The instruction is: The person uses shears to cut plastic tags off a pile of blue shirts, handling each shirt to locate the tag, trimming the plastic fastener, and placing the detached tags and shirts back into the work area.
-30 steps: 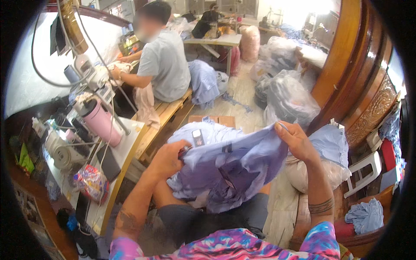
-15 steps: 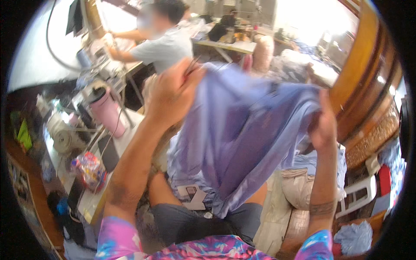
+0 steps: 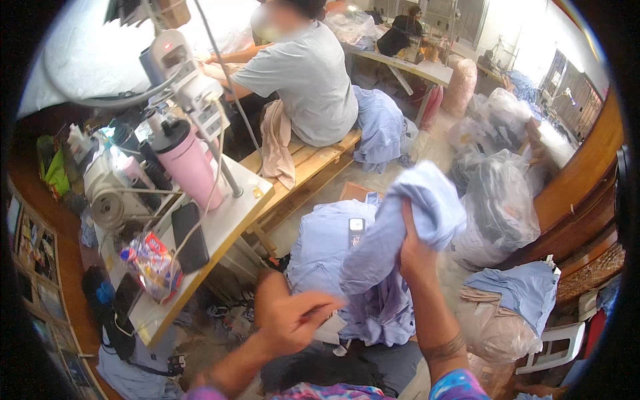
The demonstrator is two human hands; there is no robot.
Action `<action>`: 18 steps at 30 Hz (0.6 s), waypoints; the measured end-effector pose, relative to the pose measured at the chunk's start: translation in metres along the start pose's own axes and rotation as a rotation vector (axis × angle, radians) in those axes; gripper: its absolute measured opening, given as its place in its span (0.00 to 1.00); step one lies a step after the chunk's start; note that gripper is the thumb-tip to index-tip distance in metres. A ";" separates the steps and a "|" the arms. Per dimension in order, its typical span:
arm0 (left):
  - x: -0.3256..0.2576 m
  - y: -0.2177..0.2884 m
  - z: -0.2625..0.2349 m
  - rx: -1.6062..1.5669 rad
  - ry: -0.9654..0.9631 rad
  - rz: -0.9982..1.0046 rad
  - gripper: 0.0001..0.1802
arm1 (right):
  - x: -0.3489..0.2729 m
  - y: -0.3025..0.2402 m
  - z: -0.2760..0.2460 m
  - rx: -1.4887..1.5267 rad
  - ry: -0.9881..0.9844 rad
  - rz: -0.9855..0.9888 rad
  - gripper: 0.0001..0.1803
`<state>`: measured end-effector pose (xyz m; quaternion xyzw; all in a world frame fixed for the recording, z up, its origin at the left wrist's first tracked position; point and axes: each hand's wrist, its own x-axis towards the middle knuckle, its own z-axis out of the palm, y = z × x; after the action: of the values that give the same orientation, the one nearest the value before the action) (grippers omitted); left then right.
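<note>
- Hanging from the right hand [image 3: 415, 257], a pale blue garment [image 3: 407, 227] runs roughly top to bottom in the picture, bunched at the top and trailing down toward the lap.
- The right hand is closed in a firm grip on the bunched upper part of the garment, thumb and fingers wrapped into the cloth, raised above the lap.
- The left hand [image 3: 290, 320] is loosely open, fingers [image 3: 320, 305] stretched toward the lower hanging cloth; it is blurred, and whether it touches the fabric cannot be told.
- The cloth looks soft, thin and creased, folding in limp pleats.
- More pale blue fabric is piled [image 3: 327, 243] just behind, with a small dark tag.
- On the white surface [image 3: 227, 223] to the left stand a pink tumbler [image 3: 187, 163] with a dark lid, a sewing machine [image 3: 117, 190] and a colourful crinkled snack bag [image 3: 152, 261].
- A person in a grey shirt [image 3: 307, 80] sits on a wooden bench [image 3: 313, 160] farther back.
</note>
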<state>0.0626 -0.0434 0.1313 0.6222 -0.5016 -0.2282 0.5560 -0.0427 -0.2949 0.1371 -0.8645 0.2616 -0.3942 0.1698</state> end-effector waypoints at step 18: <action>-0.141 -0.190 0.034 0.237 0.719 -0.839 0.15 | 0.250 -0.052 0.519 0.800 -1.018 0.552 0.31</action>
<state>0.0489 0.0418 -0.0921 0.8651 -0.0127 -0.1454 0.4800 0.5114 -0.3546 -0.0163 -0.7149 0.1942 0.0510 0.6698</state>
